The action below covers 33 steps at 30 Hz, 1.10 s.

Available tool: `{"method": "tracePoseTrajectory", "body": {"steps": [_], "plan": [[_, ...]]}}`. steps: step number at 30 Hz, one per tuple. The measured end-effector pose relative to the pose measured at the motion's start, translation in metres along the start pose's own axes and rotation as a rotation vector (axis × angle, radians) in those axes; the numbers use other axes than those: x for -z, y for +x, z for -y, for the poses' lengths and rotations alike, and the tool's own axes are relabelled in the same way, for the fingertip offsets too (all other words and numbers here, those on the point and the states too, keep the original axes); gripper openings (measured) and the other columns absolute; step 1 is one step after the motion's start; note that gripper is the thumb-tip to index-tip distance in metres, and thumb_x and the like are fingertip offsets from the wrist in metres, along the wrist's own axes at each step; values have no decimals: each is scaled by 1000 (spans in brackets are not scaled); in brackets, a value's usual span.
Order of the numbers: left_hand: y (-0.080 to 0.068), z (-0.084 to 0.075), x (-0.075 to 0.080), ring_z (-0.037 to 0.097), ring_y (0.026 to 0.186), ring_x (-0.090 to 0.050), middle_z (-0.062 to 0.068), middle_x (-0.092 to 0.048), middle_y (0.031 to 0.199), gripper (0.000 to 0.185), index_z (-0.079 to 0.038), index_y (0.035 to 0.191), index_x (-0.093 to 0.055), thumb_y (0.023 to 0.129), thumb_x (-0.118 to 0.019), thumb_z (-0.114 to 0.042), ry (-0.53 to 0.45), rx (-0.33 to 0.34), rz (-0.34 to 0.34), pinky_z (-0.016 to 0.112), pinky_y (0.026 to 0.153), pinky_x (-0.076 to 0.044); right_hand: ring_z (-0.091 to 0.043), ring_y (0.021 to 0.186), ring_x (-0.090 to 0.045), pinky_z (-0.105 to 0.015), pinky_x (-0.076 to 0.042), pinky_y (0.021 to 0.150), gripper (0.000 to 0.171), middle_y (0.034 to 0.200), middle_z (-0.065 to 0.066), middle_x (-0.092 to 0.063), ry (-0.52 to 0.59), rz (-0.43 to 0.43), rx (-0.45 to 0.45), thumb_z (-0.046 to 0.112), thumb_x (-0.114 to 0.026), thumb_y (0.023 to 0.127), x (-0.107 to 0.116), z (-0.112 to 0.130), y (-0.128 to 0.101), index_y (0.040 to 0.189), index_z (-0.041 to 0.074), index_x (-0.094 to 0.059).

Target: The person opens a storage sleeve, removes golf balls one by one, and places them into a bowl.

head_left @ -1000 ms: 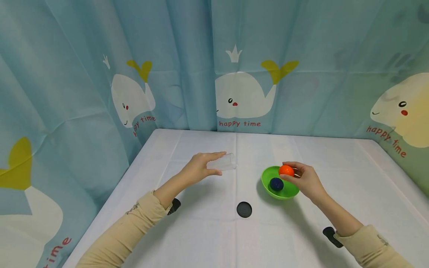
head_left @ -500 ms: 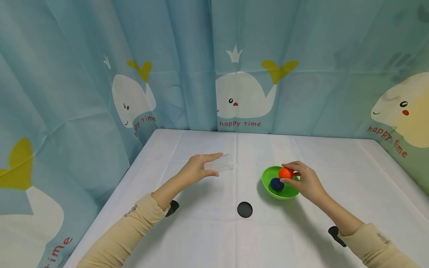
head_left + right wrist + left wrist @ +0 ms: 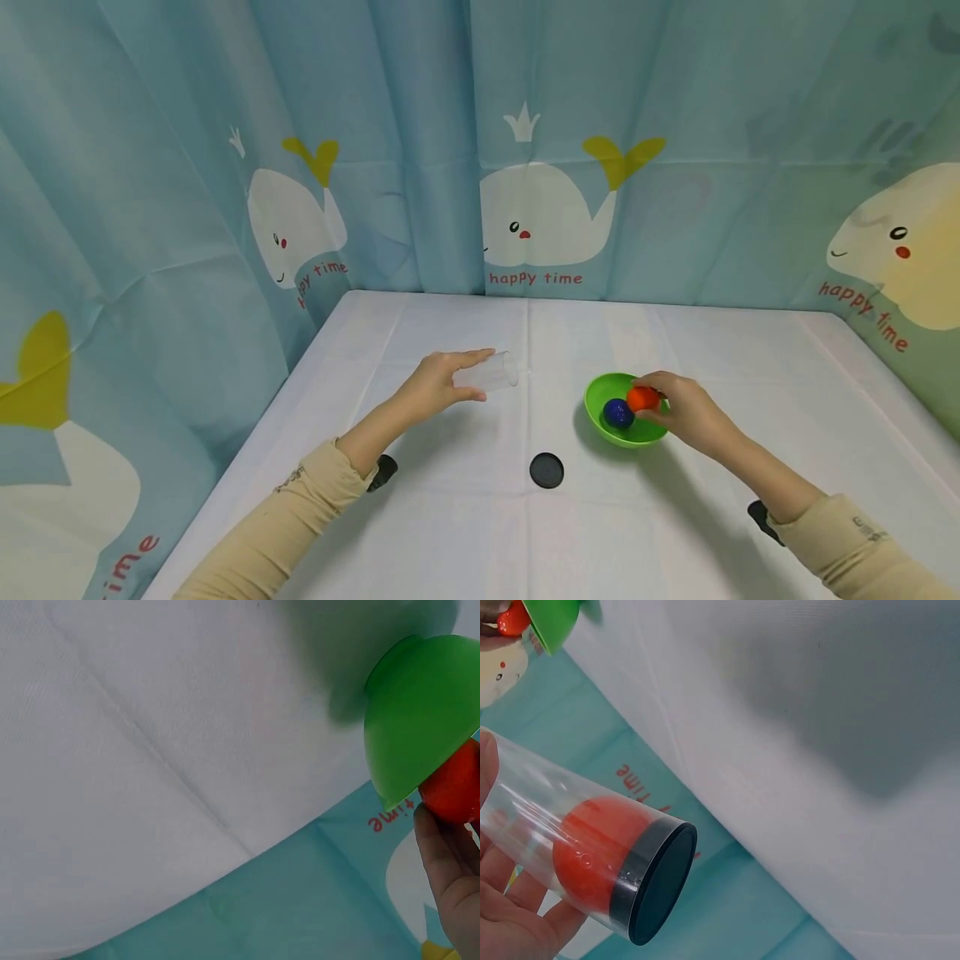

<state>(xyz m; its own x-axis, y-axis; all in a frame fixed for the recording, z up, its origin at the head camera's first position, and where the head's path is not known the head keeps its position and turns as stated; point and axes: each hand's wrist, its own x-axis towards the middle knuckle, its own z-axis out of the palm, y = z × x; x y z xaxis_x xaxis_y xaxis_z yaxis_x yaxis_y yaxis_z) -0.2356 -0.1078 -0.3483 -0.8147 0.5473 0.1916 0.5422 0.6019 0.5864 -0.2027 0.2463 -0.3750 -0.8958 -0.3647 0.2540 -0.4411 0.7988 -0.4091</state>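
My left hand (image 3: 431, 387) grips a clear cylinder (image 3: 501, 372), tipped on its side above the table. In the left wrist view the cylinder has a black end cap (image 3: 664, 881) and an orange-red ball (image 3: 592, 851) inside at that end; the hand hides this end in the head view. The fingers of my right hand (image 3: 693, 412) pinch an orange ball (image 3: 642, 399) over the right side of a green bowl (image 3: 637, 435). A dark blue ball (image 3: 618, 413) lies in the bowl, left of the orange one.
A flat black disc (image 3: 547, 471) lies on the white-covered table (image 3: 450, 533), in front of the bowl. Blue curtains (image 3: 420, 142) with whale prints hang behind and to the sides. Small black devices (image 3: 384, 472) sit at both wrists.
My right hand has lowered the orange ball a little into the bowl. My left hand has drifted slightly left and nearer with the clear cylinder. The black disc has stayed in place.
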Motion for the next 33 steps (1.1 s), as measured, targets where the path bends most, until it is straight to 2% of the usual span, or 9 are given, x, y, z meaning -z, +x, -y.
{"method": "tracePoseTrajectory", "body": {"steps": [7,11,15,23,33], "plan": [[-1,0,-1,5,42,-18,14,-53,136,64,-9,136,-51,77,-75,-15,4,-13,7,17,50,-32,-27,81,-62,-40,-56,71,32,94,-17,-64,-98,60,-9,-7,-77,69,-2,2,1,98,-9,-65],[-1,0,-1,5,42,-19,13,-53,136,64,-10,136,-51,77,-76,-14,2,-10,11,16,49,-32,-26,79,-61,-38,-56,69,30,93,-14,-61,-111,86,-10,-8,-76,69,-4,0,2,97,-8,-65],[-1,0,-1,5,41,-19,14,-53,136,64,-10,136,-51,77,-76,-14,0,-7,14,16,48,-32,-25,77,-60,-38,-56,66,29,91,-12,-59,-102,149,-16,-6,-77,69,-5,-1,4,95,-7,-65],[-1,-1,0,6,42,-18,13,-54,135,65,-11,137,-51,77,-76,-15,3,-4,20,16,49,-31,-22,70,-57,-35,-55,62,26,83,-13,-59,-124,130,79,-10,-77,65,-14,-10,5,88,-8,-65],[-2,-3,0,5,41,-17,14,-53,136,65,-9,136,-51,76,-76,-15,-1,-15,18,17,48,-31,-26,79,-60,-39,-56,69,29,92,-17,-62,-143,227,6,-10,-76,68,-11,2,8,94,-8,-65]]}}
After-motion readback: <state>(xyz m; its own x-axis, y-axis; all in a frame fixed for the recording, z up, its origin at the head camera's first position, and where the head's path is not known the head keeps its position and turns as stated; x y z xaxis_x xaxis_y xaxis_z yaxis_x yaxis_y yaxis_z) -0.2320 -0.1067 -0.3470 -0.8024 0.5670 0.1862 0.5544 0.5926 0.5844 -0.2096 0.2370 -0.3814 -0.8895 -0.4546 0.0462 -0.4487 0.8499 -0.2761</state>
